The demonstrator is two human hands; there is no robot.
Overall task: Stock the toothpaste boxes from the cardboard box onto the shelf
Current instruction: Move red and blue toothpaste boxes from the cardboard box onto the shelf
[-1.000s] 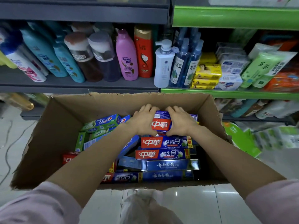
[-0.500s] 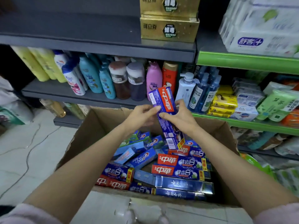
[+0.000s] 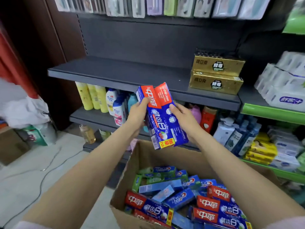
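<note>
Both hands hold a stack of red-and-blue toothpaste boxes (image 3: 162, 119) upright and tilted, just below the front edge of the dark grey shelf (image 3: 118, 70). My left hand (image 3: 137, 114) grips the stack's left side with the thumb on its front face. My right hand (image 3: 183, 118) grips the right side, fingers curled behind. Below, the open cardboard box (image 3: 130, 176) holds several more toothpaste boxes (image 3: 186, 200), blue, red and green. Two gold boxes (image 3: 216, 75) are stacked at the shelf's right end.
Shampoo and lotion bottles (image 3: 105, 103) fill the shelf below. A green-edged shelf (image 3: 270, 111) at right carries white packs and soap. Hanging packets (image 3: 148, 5) line the top. White bags (image 3: 24, 111) and a cable (image 3: 42, 169) lie on the floor at left.
Both hands lifted the toothpaste boxes out of the cardboard box and up toward the grey shelf. The view tilted upward, and the shelf with the gold boxes came into sight.
</note>
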